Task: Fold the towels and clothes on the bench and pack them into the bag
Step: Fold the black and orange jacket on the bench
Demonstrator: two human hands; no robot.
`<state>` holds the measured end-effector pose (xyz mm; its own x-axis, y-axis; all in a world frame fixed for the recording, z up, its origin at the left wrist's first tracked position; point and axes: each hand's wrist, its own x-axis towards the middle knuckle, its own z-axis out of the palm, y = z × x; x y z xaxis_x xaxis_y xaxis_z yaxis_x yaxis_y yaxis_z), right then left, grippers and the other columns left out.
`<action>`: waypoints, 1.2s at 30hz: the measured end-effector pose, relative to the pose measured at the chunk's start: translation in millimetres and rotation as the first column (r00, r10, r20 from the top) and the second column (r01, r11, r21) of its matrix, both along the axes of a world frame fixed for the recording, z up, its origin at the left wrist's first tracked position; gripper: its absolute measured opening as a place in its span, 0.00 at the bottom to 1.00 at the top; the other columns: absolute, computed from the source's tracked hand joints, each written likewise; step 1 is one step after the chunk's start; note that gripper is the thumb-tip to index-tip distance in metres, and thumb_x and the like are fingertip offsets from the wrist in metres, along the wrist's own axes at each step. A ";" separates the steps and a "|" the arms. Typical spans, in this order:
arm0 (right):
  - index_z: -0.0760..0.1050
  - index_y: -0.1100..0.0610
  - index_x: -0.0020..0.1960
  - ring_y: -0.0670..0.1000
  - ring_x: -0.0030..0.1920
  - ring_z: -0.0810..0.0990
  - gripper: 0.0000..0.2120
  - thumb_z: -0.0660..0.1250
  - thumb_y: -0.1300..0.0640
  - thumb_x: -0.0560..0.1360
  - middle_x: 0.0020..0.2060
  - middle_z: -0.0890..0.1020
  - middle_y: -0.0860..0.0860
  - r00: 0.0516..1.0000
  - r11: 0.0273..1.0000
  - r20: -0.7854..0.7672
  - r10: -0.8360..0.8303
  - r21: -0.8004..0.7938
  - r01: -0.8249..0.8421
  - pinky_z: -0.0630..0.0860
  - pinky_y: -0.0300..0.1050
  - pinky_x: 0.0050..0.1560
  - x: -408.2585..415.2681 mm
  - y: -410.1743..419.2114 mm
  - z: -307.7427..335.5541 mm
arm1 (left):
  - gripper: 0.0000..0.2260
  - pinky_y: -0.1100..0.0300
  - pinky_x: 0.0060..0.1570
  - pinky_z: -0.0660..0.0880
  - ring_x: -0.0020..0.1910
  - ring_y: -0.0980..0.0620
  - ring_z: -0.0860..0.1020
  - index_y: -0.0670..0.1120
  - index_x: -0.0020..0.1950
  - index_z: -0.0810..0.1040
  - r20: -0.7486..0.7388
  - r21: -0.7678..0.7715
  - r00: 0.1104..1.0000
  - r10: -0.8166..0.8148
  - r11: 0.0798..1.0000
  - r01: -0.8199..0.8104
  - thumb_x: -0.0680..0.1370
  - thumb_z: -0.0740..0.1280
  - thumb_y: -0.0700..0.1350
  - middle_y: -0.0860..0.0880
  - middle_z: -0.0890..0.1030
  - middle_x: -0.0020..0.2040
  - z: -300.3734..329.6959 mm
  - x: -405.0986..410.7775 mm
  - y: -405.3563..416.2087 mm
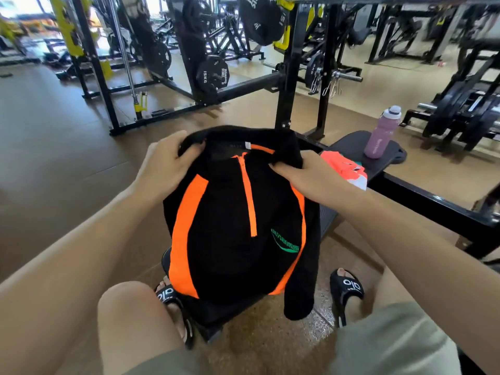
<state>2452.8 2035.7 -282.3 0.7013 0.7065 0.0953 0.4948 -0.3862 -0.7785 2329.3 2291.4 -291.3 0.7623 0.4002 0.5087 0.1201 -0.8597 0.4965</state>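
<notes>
A black fleece jacket [230, 255] with orange stripes, an orange half zip and a green logo hangs in front of me, held up by its shoulders. My left hand [162, 166] grips the left shoulder near the collar. My right hand [303, 174] grips the right shoulder. The jacket's hem falls over the near end of the black bench [349, 143]. On the bench behind my right hand lies a folded orange, white and teal cloth [345, 166]. No bag shows in this view.
A pink water bottle [381, 132] stands on the bench's far end. My knees and black slides [347, 289] are on the brown floor below. Black racks, weight plates [212, 74] and a barbell [343, 75] stand beyond the bench.
</notes>
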 end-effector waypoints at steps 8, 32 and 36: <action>0.78 0.43 0.62 0.42 0.59 0.82 0.17 0.65 0.37 0.78 0.57 0.84 0.40 0.809 0.979 -0.554 0.196 0.069 -0.190 0.74 0.44 0.64 -28.8 27.2 -34.7 | 0.23 0.53 0.37 0.64 0.40 0.45 0.75 0.51 0.49 0.79 -0.030 0.206 0.972 0.234 0.953 -0.222 0.81 0.53 0.66 0.52 0.77 0.37 -10.3 0.1 18.0; 0.54 0.58 0.79 0.65 0.68 0.65 0.35 0.65 0.47 0.78 0.68 0.64 0.62 0.898 0.679 0.122 -0.422 -0.614 0.402 0.70 0.60 0.62 232.2 -23.3 -247.5 | 0.36 0.42 0.73 0.60 0.75 0.38 0.63 0.51 0.80 0.55 -0.829 0.082 0.558 0.030 0.994 0.069 0.79 0.58 0.69 0.44 0.64 0.77 -231.8 291.0 -25.3; 0.55 0.52 0.80 0.62 0.71 0.62 0.33 0.63 0.46 0.79 0.71 0.64 0.60 0.941 0.762 0.261 -0.214 -0.559 0.329 0.66 0.57 0.67 227.0 -3.4 -247.2 | 0.30 0.43 0.66 0.71 0.72 0.41 0.65 0.48 0.78 0.61 -0.815 -0.012 0.579 -0.031 0.999 0.038 0.80 0.64 0.59 0.46 0.63 0.74 -239.8 269.5 -10.4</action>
